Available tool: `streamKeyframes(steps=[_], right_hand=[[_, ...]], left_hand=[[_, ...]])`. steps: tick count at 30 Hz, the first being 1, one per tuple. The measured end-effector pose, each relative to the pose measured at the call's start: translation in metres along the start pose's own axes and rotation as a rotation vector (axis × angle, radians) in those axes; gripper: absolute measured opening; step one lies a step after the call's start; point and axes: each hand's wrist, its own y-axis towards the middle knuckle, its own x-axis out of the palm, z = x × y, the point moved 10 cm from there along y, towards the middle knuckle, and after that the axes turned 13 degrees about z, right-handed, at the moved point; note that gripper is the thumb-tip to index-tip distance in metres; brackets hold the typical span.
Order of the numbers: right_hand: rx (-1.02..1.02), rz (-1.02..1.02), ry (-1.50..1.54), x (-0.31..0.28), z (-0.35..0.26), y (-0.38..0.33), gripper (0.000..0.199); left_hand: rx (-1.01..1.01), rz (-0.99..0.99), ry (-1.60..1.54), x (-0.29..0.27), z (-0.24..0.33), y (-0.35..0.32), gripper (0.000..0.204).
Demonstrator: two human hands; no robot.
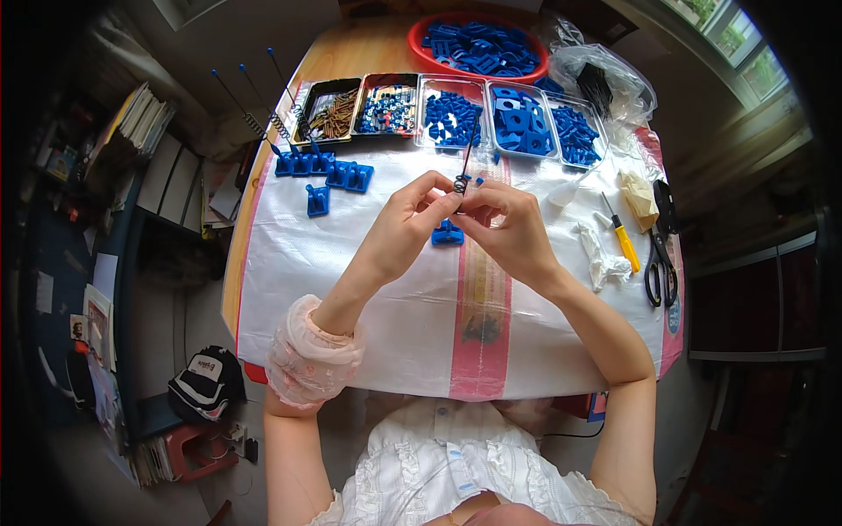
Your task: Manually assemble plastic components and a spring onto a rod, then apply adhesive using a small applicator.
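Over the middle of the table my left hand (pixel 410 221) pinches the lower end of a black spring rod (pixel 461 182), whose thin shaft points up and away from me. My right hand (pixel 507 219) meets it there, thumb and fingers pressed together; what lies between its fingertips is hidden. Just beneath the fingertips, a blue plastic base (pixel 447 234) rests on the white sheet. Off to the left, several joined blue bases (pixel 303 164) stand in a row, some carrying upright spring rods (pixel 278 125) with blue tips. A single blue base (pixel 317 201) sits nearer to me.
Along the far side run trays of brown screws (pixel 333 116), small mixed parts (pixel 386 110) and blue pieces (pixel 452 118). Behind them is a red basin (pixel 544 66) heaped with blue parts. To the right lie a yellow screwdriver (pixel 625 248), black scissors (pixel 660 270) and crumpled white plastic (pixel 603 263).
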Motion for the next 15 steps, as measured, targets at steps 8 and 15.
streamKeyframes(steps=[8,15], right_hand=[[0.007,0.002,0.007,-0.0005,0.0011,0.0002,0.01],[0.027,-0.001,0.019,0.0001,0.0026,-0.0012,0.01]], left_hand=[[0.052,-0.034,0.016,0.0027,0.0027,-0.0027,0.032],[0.098,0.004,0.135,-0.0026,0.0042,-0.0064,0.033]])
